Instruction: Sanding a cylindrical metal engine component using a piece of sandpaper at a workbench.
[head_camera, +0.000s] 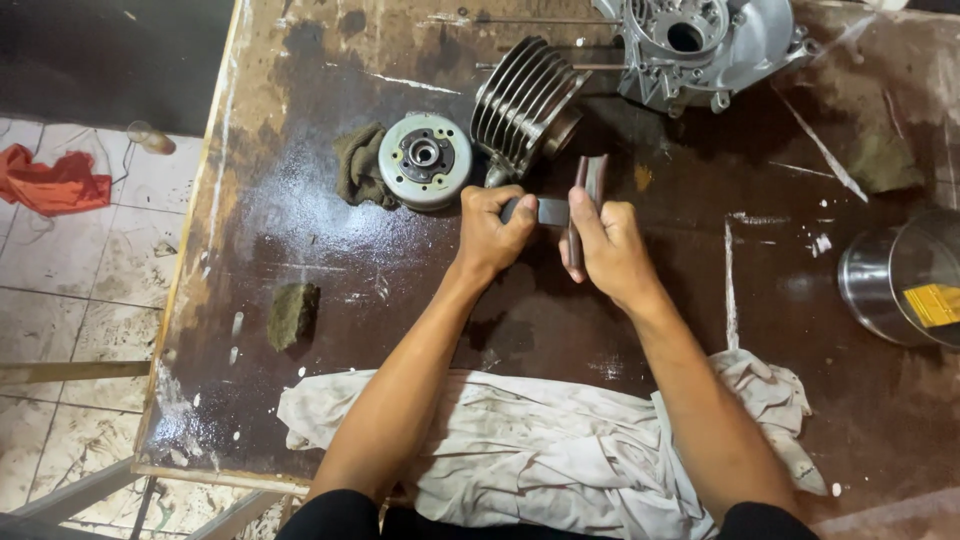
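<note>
1. Both your hands are closed on metal: your left hand (492, 232) is fisted around the end of a flat grey bar (550, 211), and your right hand (612, 250) is clamped on a dark, upright, channel-shaped metal piece (590, 195), thumb pressed along its side.
2. Bar and channel piece meet between your fists, just in front of the finned cylinder (525, 105); how they join is hidden by your fingers.
3. Left of the finned cylinder sits the round flywheel (425, 160), touching a dark rag (357, 165). Behind and to the right of the cylinder lies the silver engine casing (700, 45).
4. Well to the right of the cylinder, at the bench edge, stands a shiny steel pot (895, 285) with something yellow inside.
5. Nearest you, well in front of the cylinder, a stained white cloth (540, 445) lies spread over the bench (300, 240).
6. Watch it: the bench looks oily, so I'd judge a slip likely. If the bar jumps, your knuckles head straight into those fins.
7. Your right thumb lies close to the joint; a sudden twist could pinch it.
8. A hard shove might knock the cylinder against the flywheel.
</note>
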